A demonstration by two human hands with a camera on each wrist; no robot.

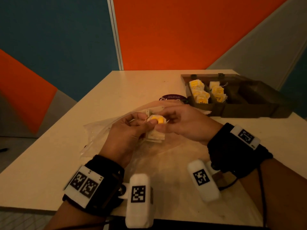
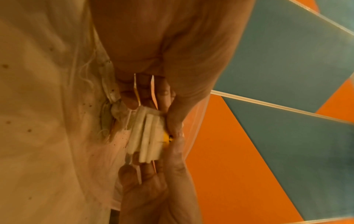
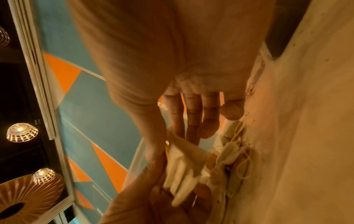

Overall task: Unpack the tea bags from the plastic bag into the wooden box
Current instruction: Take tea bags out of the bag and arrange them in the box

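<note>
Both hands hold a small stack of white tea bags (image 1: 157,123) with a yellow tag on top, just above the clear plastic bag (image 1: 99,135) that lies crumpled on the table. My left hand (image 1: 144,122) pinches the stack from the left, and my right hand (image 1: 166,121) pinches it from the right. The stack (image 2: 147,136) shows edge-on in the left wrist view. More loose tea bags (image 3: 229,159) with strings lie inside the plastic. The open wooden box (image 1: 249,103) stands at the far right, with tea bags (image 1: 201,92) in its two left compartments.
A round purple sticker (image 1: 173,97) lies on the pale table (image 1: 132,83) between the plastic bag and the box. The table's near edge runs under my wrists, its left edge slants away. Orange and blue wall panels stand behind.
</note>
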